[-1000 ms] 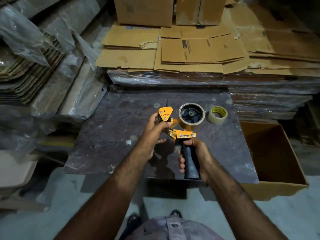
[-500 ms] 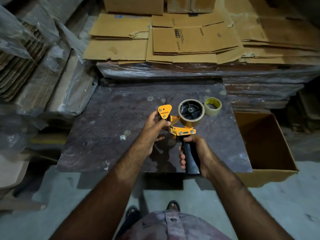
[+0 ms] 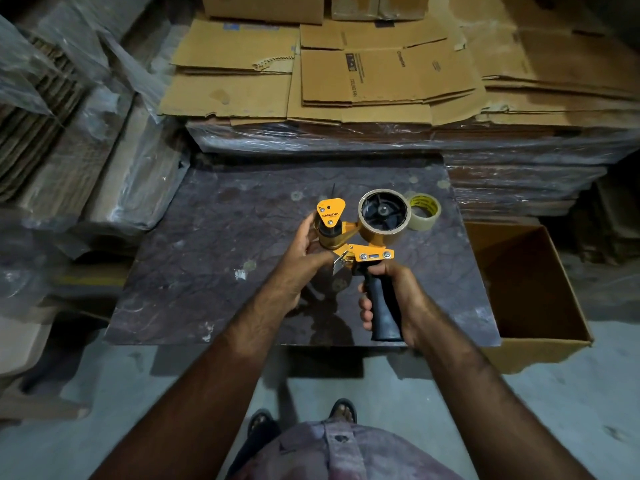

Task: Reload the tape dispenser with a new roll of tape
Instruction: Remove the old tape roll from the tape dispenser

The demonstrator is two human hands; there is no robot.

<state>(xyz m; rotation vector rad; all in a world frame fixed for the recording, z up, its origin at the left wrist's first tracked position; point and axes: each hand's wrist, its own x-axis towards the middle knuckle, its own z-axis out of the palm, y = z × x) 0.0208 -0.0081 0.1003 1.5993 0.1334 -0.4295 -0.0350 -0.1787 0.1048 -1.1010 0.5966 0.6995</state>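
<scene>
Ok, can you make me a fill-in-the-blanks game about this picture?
1. The right hand grips the dispenser's black ____.
2. A spare tape roll lies on the ____.
3. The open box right of the table is made of ____.

Missing words: handle; table; cardboard

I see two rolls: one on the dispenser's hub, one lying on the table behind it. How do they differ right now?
The roll on the dispenser sits mounted around the black hub, held above the table; the loose roll lies flat on the table, untouched. The mounted one looks brown with a thin wall of tape; the loose one looks clear-yellowish, its core printed yellow. Both are round tape rolls, side by side.
</scene>
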